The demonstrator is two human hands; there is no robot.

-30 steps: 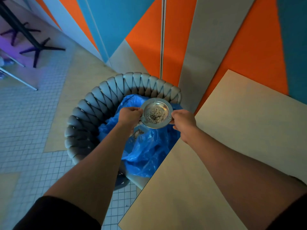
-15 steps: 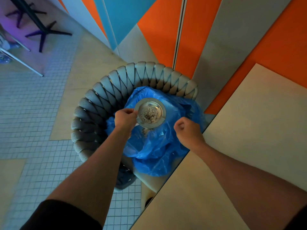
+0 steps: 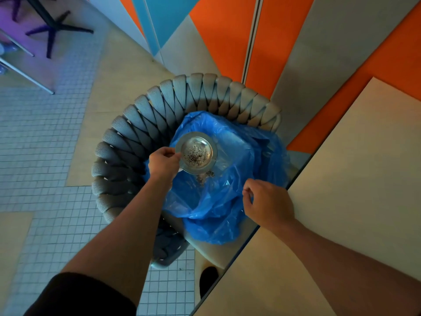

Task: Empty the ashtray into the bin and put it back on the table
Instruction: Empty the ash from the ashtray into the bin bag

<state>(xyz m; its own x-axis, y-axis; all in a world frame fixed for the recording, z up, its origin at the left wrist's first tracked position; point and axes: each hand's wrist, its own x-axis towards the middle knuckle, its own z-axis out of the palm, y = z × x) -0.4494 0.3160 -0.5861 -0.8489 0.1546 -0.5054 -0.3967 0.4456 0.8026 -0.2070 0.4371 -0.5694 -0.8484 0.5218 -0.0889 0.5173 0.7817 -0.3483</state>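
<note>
A round metal ashtray with dark ash in its bowl hangs over the blue bin bag. My left hand grips its left rim and holds it slightly tilted toward me. Some ash lies on the blue plastic just below the ashtray's near edge. The bag sits on a chair with a grey woven back. My right hand pinches the near right edge of the bag, beside the beige table.
The table fills the right side, its edge running diagonally beside the chair. Orange, blue and grey wall panels rise behind. Small white floor tiles lie to the left, with a black table base at the far left.
My right hand let go of the ashtray and came down to the bag's edge. My left hand carried the ashtray left over the bag, and ash now lies on the plastic.
</note>
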